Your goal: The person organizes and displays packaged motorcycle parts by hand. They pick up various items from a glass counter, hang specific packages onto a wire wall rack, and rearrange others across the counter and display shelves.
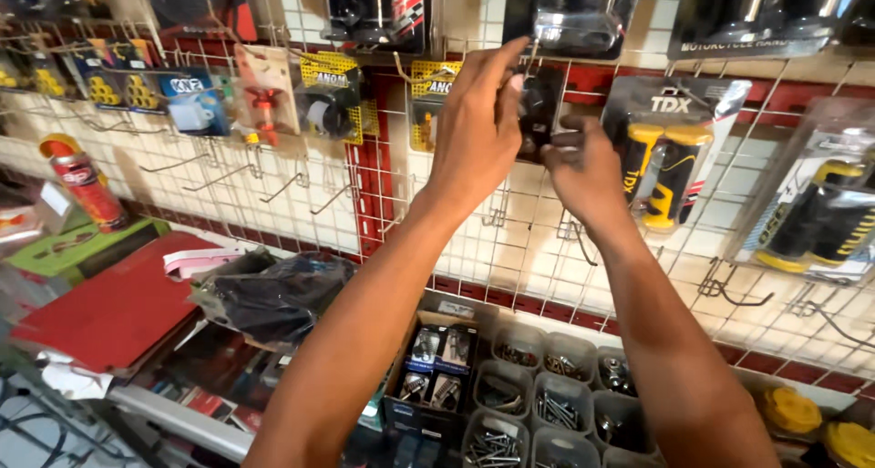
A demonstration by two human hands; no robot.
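While both hands reach up to the wire rack (273,172), the left hand (476,126) and right hand (583,167) pinch a small dark packet (540,108) between them, its long axis upright. It looks like glossy plastic (partly hidden). Yellow-and-black rubber grips (665,172) hang just to the right.

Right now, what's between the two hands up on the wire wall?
In the head view, a small black packet sits between the left hand and the right hand, gripped by both.
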